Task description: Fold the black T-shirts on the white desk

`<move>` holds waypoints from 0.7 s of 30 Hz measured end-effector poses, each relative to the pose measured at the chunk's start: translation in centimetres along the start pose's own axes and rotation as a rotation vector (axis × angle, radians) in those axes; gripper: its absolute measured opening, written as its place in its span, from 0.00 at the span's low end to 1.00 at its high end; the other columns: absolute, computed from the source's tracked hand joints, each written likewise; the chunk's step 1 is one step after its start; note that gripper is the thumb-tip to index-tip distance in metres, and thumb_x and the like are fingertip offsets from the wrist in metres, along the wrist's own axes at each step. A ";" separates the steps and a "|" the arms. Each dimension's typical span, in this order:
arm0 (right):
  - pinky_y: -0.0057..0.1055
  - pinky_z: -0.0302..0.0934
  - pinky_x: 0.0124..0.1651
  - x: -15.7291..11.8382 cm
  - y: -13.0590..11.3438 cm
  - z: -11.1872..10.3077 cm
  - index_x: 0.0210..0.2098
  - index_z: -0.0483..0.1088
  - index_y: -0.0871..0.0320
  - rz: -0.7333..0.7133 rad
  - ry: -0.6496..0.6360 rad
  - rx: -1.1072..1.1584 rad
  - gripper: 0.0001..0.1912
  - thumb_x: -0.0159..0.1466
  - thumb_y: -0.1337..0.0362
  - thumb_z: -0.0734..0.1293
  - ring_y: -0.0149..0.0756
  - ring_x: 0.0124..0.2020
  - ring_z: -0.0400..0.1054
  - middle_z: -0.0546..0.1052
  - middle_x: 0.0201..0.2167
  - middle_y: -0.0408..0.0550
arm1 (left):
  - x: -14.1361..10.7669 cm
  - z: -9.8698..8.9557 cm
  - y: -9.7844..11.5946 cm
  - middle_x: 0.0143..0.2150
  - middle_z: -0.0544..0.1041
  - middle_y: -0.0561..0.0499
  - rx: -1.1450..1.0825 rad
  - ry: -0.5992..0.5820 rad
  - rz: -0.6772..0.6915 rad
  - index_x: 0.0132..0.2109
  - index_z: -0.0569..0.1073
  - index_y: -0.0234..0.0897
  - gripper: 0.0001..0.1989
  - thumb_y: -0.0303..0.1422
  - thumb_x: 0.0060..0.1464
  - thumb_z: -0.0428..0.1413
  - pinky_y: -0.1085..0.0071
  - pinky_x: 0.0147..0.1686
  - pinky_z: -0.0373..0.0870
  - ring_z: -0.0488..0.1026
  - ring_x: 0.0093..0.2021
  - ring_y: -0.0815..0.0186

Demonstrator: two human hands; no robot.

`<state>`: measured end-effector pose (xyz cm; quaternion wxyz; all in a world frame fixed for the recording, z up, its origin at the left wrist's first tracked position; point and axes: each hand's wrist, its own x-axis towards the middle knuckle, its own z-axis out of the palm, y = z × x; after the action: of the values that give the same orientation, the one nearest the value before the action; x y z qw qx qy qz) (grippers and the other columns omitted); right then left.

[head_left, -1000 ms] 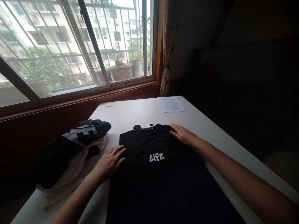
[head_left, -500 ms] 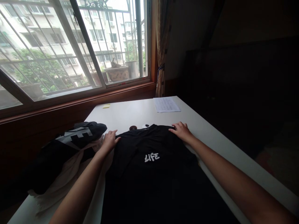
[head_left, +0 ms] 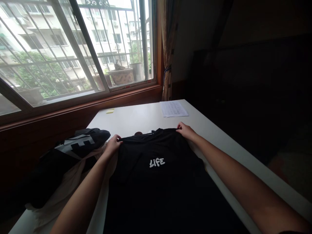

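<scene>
A black T-shirt with white "Life" lettering lies spread on the white table, its collar toward the far end. My left hand pinches the shirt's left shoulder edge between thumb and fingers. On the other side, my right hand is closed on the right shoulder edge. Between the hands the upper edge of the cloth looks drawn fairly straight, with small creases below the collar. Just past the collar, a dark round object and a white object show in part; the shirt covers the rest of them.
A heap of clothes, black, grey and pale pink, lies at the table's left edge. Printed paper sheets and yellow sticky notes rest on the far part of the white table. A barred window and a tied curtain stand beyond.
Both hands have closed from spread fingers into pinches on the shirt's shoulders. The collar edge has risen slightly and shifted away, covering more of the two round objects.
</scene>
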<state>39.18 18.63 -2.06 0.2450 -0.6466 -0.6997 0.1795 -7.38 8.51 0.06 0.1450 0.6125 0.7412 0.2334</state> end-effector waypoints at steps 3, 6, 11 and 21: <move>0.30 0.62 0.37 1.0 -0.4 0.0 0.42 0.69 0.52 -0.001 0.045 0.026 0.07 0.63 0.62 0.68 0.36 0.34 0.72 0.79 0.37 0.44 | 1.1 0.2 -0.3 0.42 0.78 0.49 0.027 0.067 -0.019 0.44 0.72 0.41 0.07 0.32 0.58 0.58 0.70 0.40 0.68 0.76 0.43 0.60; 0.31 0.63 0.38 2.1 -0.9 0.3 0.44 0.70 0.51 0.002 0.095 0.039 0.09 0.63 0.62 0.67 0.37 0.35 0.73 0.79 0.37 0.44 | 2.6 0.4 -0.4 0.42 0.78 0.49 0.045 0.100 -0.010 0.45 0.71 0.41 0.07 0.31 0.58 0.58 0.69 0.41 0.69 0.76 0.44 0.60; 0.31 0.64 0.39 4.3 -1.6 1.1 0.45 0.70 0.51 0.039 0.170 0.028 0.10 0.63 0.61 0.68 0.37 0.36 0.73 0.79 0.37 0.45 | 5.1 0.6 0.5 0.44 0.78 0.47 0.085 0.144 0.028 0.48 0.71 0.40 0.10 0.29 0.59 0.57 0.68 0.46 0.69 0.75 0.46 0.60; 0.42 0.65 0.49 7.1 -2.7 1.6 0.48 0.71 0.53 0.019 0.239 -0.145 0.12 0.65 0.66 0.65 0.48 0.47 0.71 0.78 0.45 0.54 | 8.2 1.6 2.6 0.51 0.75 0.39 0.222 0.229 0.075 0.54 0.71 0.37 0.15 0.28 0.62 0.51 0.58 0.51 0.69 0.72 0.51 0.51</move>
<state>35.81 25.50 -1.03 0.2777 -0.6859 -0.6706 0.0526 -6.13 17.12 0.65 -0.0180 0.6212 0.7509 0.2235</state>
